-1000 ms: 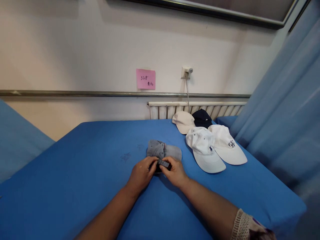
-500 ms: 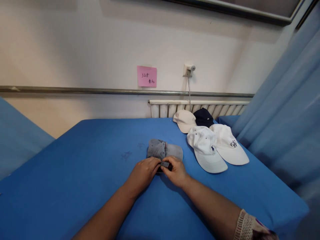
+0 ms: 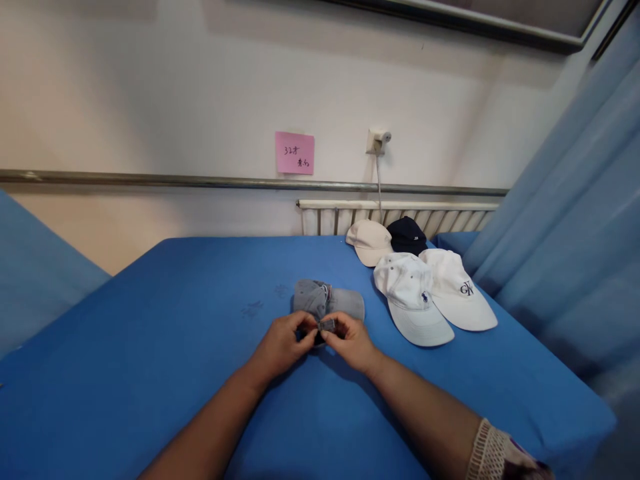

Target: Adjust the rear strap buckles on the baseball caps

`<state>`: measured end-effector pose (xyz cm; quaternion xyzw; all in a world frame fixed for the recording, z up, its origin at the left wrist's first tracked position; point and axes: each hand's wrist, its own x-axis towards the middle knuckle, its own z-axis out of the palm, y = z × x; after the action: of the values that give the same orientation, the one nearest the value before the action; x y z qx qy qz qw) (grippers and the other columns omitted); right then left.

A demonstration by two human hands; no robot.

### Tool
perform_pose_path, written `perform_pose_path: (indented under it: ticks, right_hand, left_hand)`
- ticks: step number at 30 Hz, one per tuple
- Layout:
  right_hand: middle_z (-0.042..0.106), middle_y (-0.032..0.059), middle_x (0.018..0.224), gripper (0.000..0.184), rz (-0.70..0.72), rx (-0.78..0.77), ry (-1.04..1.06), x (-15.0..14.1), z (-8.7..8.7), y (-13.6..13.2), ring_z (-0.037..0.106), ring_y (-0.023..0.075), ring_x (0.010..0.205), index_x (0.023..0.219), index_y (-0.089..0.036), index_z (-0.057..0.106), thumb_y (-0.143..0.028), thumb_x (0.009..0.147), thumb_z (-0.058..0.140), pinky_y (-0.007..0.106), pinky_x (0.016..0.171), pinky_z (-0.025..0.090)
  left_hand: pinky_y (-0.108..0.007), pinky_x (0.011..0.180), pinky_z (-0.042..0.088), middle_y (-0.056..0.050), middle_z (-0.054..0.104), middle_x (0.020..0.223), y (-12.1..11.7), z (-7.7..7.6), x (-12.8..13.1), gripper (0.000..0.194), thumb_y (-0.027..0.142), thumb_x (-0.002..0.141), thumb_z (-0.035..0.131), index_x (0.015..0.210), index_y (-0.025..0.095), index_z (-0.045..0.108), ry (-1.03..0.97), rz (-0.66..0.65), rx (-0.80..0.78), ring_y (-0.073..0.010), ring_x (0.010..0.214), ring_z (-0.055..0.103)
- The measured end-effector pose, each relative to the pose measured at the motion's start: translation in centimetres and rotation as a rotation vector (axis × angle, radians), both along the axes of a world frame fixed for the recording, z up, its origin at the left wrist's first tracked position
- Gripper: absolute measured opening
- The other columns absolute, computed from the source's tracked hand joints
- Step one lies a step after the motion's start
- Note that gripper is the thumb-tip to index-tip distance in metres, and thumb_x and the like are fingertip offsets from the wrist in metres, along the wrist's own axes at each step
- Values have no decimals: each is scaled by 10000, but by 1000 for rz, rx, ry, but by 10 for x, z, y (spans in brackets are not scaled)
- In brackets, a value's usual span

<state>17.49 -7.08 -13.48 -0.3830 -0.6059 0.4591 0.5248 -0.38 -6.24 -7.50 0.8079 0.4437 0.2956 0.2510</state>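
A grey baseball cap [image 3: 345, 301] lies on its side on the blue-covered table [image 3: 200, 320], its brim to the right and its back opening toward me. My right hand [image 3: 353, 341] pinches the cap's grey back strap [image 3: 327, 325] between thumb and fingers. My left hand [image 3: 285, 341] is closed on the strap's left end, thumb and fingertips meeting near the buckle area. The fingertips of both hands almost touch, and they hide the strap's fastening and the cap's near edge.
To the right lie a white cap with a small rider logo [image 3: 413, 300], another white cap [image 3: 460, 290], a cream cap [image 3: 370, 241] and a navy cap [image 3: 407, 235]. Behind stand a radiator [image 3: 340, 220] and a wall rail [image 3: 200, 181]. Blue curtains [image 3: 565, 233] hang at the sides.
My left fingers have shifted from lying over the strap to a pinch with the thumb apart below. The strap has tilted slightly in my right fingers. The other caps stay put.
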Motion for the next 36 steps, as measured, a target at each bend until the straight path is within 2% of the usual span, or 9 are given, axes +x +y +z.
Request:
perform_pose_path:
  ticks: [5, 11, 14, 18, 21, 24, 28, 30, 36]
  right_hand:
    - [693, 19, 813, 174, 7, -11, 45, -2, -2, 2, 672, 155, 741, 919, -195, 627, -332, 813, 618, 264, 685, 548]
    - [691, 3, 766, 124, -152, 91, -187, 0, 2, -2, 641, 143, 668, 902, -200, 655, -264, 799, 627, 248, 652, 524]
    - [695, 5, 784, 119, -199, 158, -278, 2, 7, -6, 638, 146, 686, 908, -205, 663, -240, 804, 617, 251, 664, 516]
    - [694, 19, 823, 121, -182, 221, -361, 3, 14, -10, 634, 152, 720, 911, -203, 665, -209, 811, 598, 257, 682, 510]
    - [684, 14, 806, 124, -162, 195, -328, 1, 13, -11, 628, 148, 705, 909, -201, 666, -211, 803, 603, 255, 677, 512]
    - [685, 10, 788, 143, -98, 95, -164, -1, 8, -8, 639, 147, 692, 930, -198, 651, -257, 807, 605, 256, 662, 527]
    - [680, 9, 744, 169, -16, 2, 17, -2, 3, -2, 641, 148, 655, 877, -199, 624, -356, 822, 601, 264, 627, 538]
    - [688, 15, 751, 184, -13, -9, 53, -2, 3, -1, 646, 150, 661, 864, -195, 624, -375, 826, 610, 268, 631, 544]
    - [681, 1, 740, 127, -82, 48, -68, 0, 8, -7, 627, 134, 632, 895, -189, 659, -288, 824, 621, 238, 609, 522]
  left_hand:
    - [-253, 649, 499, -18, 697, 756, 3, -7, 2, 153, 310, 838, 592, 840, 164, 637, -164, 5, -122, -146, 674, 643]
    - [-276, 713, 486, -7, 728, 872, -7, 1, 6, 166, 235, 889, 535, 1008, 219, 650, 137, -2, 56, -167, 773, 676]
    - [-291, 718, 482, -24, 733, 888, -12, 5, 8, 155, 245, 910, 513, 967, 222, 656, 272, 23, 174, -191, 802, 681]
    - [-302, 693, 479, -48, 716, 829, -14, 6, 10, 108, 224, 871, 536, 887, 201, 641, 335, 34, 251, -207, 766, 670]
    - [-281, 634, 462, -27, 692, 760, -14, 7, 11, 58, 210, 819, 563, 840, 198, 616, 265, 51, 195, -183, 689, 644]
    - [-267, 628, 467, -1, 677, 718, -9, 6, 7, 41, 205, 794, 565, 796, 194, 604, 103, 53, 78, -151, 646, 624]
    - [-290, 694, 531, -22, 691, 753, -1, 3, 0, 61, 212, 794, 547, 763, 180, 589, -214, 30, -121, -160, 712, 660]
    - [-302, 715, 545, -34, 695, 783, 0, 3, -1, 69, 235, 800, 566, 806, 174, 596, -291, 37, -160, -168, 738, 667]
    - [-284, 732, 508, -27, 692, 865, -10, 16, 3, 145, 247, 830, 577, 940, 199, 661, 5, -55, 19, -160, 766, 633]
